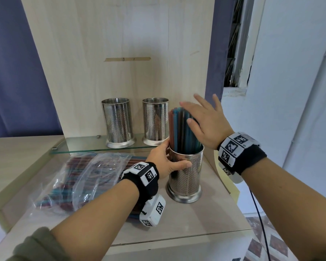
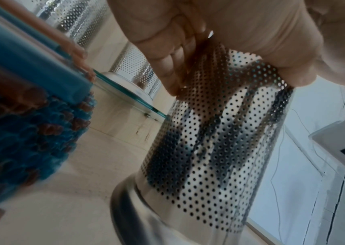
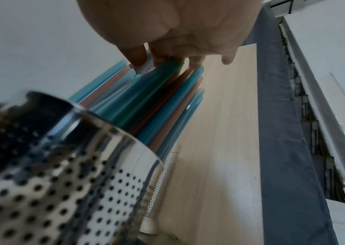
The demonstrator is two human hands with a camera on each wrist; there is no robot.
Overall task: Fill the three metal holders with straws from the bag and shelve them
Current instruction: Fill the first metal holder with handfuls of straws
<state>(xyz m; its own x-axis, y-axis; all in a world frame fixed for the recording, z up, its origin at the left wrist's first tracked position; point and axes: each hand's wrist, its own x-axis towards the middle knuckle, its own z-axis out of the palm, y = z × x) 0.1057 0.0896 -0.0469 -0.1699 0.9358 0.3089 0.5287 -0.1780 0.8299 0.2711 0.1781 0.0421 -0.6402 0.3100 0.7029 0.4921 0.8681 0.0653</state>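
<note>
A perforated metal holder stands on the wooden counter, packed with blue and brown straws. My left hand grips its upper wall, fingers and thumb curled round it. My right hand lies flat with straight fingers on the tops of the straws, fingertips touching them. Two empty holders stand on the glass shelf behind. A clear plastic bag of straws lies on the counter to the left; its straw ends show in the left wrist view.
A light wooden back panel rises behind the shelf. The counter's front edge runs close to me. White wall and a dark cable lie to the right, blue curtain to the left.
</note>
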